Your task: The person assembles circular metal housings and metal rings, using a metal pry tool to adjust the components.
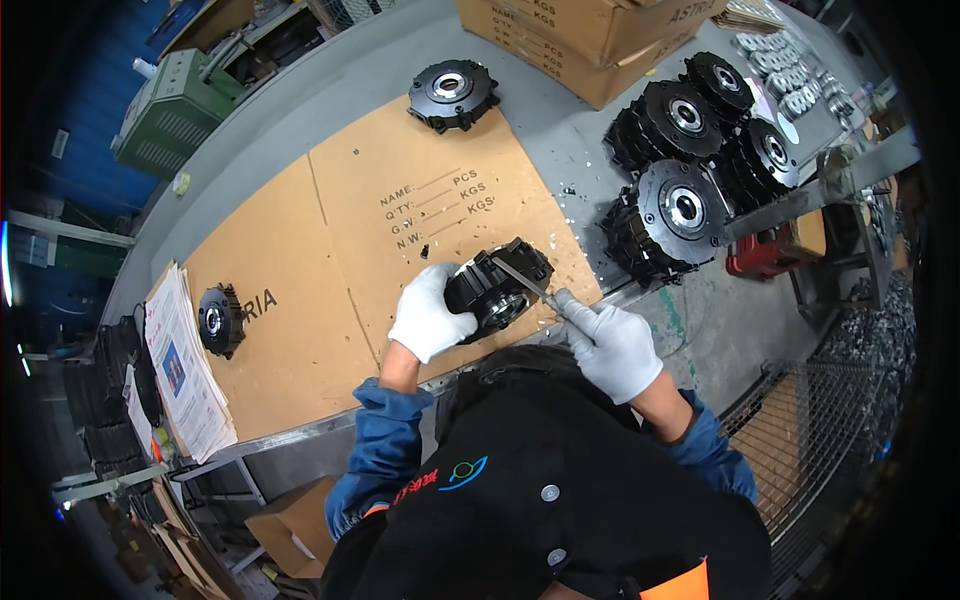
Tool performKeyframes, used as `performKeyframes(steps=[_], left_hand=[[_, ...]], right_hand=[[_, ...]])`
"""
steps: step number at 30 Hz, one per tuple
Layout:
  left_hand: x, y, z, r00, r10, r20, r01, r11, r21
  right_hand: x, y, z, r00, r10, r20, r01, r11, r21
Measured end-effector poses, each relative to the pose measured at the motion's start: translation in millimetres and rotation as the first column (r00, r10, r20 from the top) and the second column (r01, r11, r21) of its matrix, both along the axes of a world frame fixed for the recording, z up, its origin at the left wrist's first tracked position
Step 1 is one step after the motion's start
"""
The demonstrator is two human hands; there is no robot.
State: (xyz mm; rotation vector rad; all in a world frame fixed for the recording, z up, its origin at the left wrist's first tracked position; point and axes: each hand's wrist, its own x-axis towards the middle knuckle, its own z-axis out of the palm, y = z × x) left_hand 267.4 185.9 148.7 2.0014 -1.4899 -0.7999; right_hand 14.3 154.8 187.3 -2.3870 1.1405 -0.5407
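My left hand (428, 314), in a white glove, grips a black round metal part (480, 287) by its side. The part is tilted up over the near edge of a flattened cardboard sheet (300, 330), showing its toothed rim and shiny centre bore. In my right hand (618, 350), also gloved, is a slim grey metal hand tool (524, 277), perhaps a file or scraper. Its blade lies against the part's upper rim; whether it bites into the surface is too small to tell. Small dark and pale shavings are scattered around on the sheet.
Similar black parts stand stacked (665, 215) at the right; single ones sit at the back (452, 92) and left (221, 320). Cardboard boxes (590, 50) occupy the far side. Papers (185, 365) lie at the left edge, a green machine (175, 110) beyond. A wire basket (810, 440) is lower right.
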Motion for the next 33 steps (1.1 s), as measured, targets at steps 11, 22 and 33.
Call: performKeyframes(steps=[11,22,33], left_hand=[[-35.3,-30.2,6.1,0.993,0.115,0.038,-0.118,0.989,0.088],[-13.7,5.3,-6.9,0.995,0.077,0.057,-0.082,0.993,0.09],[-20.2,23.2,-6.5,0.98,0.192,-0.048,-0.191,0.981,0.038]], right_hand=[[-4.8,-9.9,-5.5,0.999,0.027,0.019,-0.026,0.999,-0.047],[-6.2,3.7,7.0,0.998,0.053,0.044,-0.055,0.998,0.044],[5.2,8.7,4.6,0.987,0.157,-0.022,-0.157,0.988,0.008]])
